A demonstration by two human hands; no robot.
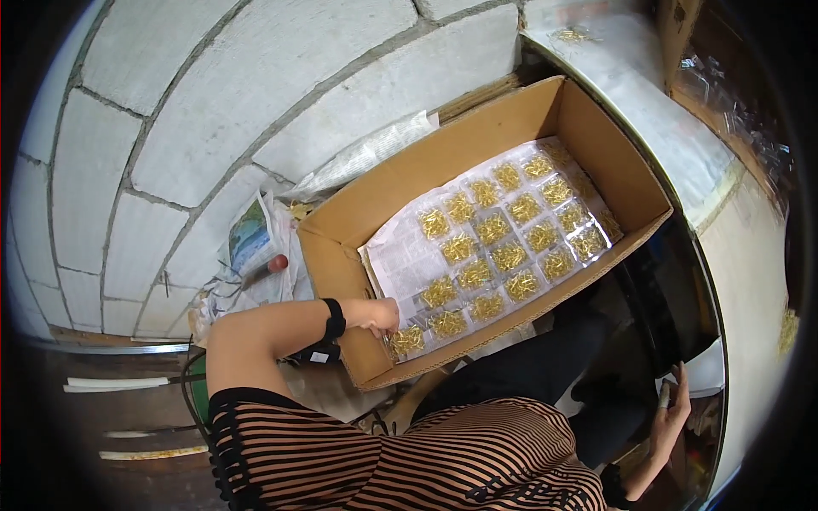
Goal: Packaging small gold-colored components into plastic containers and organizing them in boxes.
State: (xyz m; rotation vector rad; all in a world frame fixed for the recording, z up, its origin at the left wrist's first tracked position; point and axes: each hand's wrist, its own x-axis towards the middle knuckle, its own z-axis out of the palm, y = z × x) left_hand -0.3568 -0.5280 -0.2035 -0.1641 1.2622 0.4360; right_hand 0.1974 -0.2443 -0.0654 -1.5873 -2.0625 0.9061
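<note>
My left hand (pixel 376 315) reaches into the near left corner of a cardboard box (pixel 443 176). Its fingers are curled together, pointing down, at the edge of a clear packet of small gold-coloured metal pieces (pixel 407 341); what lies between the fingertips is hidden. Similar packets (pixel 492 228) stand in rows on a printed paper sheet (pixel 398 228) inside the box. Off to the right, my right hand (pixel 670 417) is held low beside a table, its fingers stretched out and apart. The fingertips are close to a white sheet or flap (pixel 701 372); I cannot tell if they touch it.
A light-topped table (pixel 750 281) curves along the right, with a loose gold pile (pixel 575 35) at its far end. Clear plastic pieces (pixel 724 98) fill a container at the far right. Crumpled bags (pixel 256 243) lie left of the box, against a block wall (pixel 230 102).
</note>
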